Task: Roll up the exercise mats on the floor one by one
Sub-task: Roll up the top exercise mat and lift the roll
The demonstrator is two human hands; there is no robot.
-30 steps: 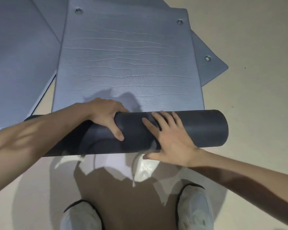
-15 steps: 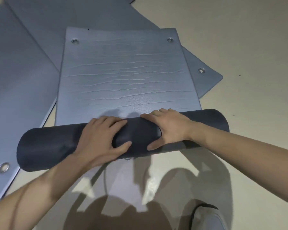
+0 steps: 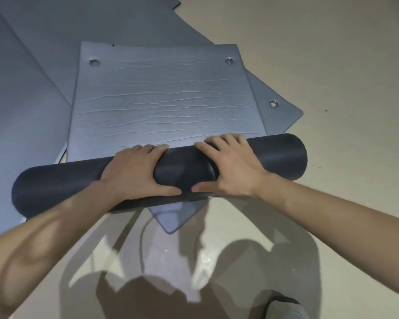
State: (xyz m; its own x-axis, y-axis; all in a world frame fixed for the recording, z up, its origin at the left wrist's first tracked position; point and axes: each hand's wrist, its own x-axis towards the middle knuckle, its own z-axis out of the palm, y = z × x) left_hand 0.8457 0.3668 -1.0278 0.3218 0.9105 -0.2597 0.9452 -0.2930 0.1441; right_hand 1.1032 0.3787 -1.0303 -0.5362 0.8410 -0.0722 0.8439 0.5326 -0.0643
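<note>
Pressing down on the roll (image 3: 270,155), both hands sit side by side near its middle, thumbs toward the person and fingers draped over the far crest. The left hand (image 3: 134,171) and the right hand (image 3: 228,168) are spread flat around the curve, not pinching anything; the thumb tips nearly meet at the near underside. The roll lies crosswise to the body, its long axis running left to right and tilted slightly, the right end further away than the left. The flat part of the mat (image 3: 164,97) stretches straight ahead from the roll, away from the person, with two grommets at its far edge. So the push has to go forward, square to the roll's axis. Since the roll sits a little askew to the mat's side edges, the left hand probably needs to drive a touch more so the layers stay aligned. Neither hand is clearly nearer the work; they share it evenly. Other mats (image 3: 21,107) lie flat underneath and to the left on the floor (image 3: 343,65).
</note>
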